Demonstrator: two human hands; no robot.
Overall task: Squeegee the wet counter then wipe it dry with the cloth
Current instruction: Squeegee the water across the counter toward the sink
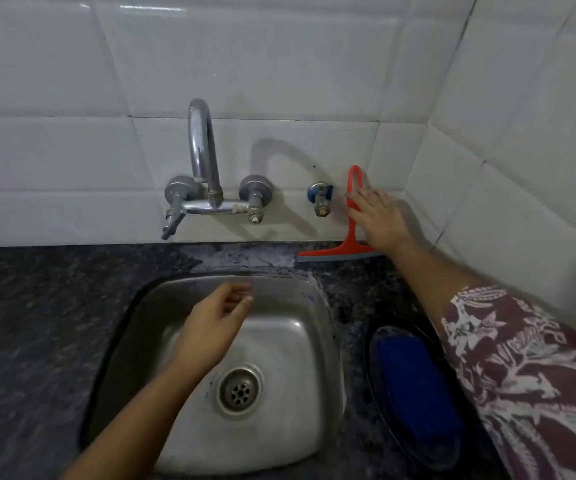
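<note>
A red squeegee (pixel 351 237) stands upright against the white tiled wall, its blade resting on the dark granite counter (pixel 37 306) behind the sink's right corner. My right hand (pixel 378 216) reaches to its looped handle, with the fingers curled round it. A wet, shiny patch (pixel 245 258) lies on the counter between the sink and the wall. A folded blue cloth (pixel 414 375) lies on a black plate (pixel 376 341) to the right of the sink, partly hidden by my patterned sleeve. My left hand (pixel 213 323) hovers over the sink with loosely curled fingers and holds nothing.
The steel sink (pixel 279 341) with its drain fills the centre. A chrome tap (pixel 203 174) with two valves juts from the wall above it, and a small blue-capped valve (pixel 320 199) sits just left of the squeegee. Tiled walls meet in a corner at right.
</note>
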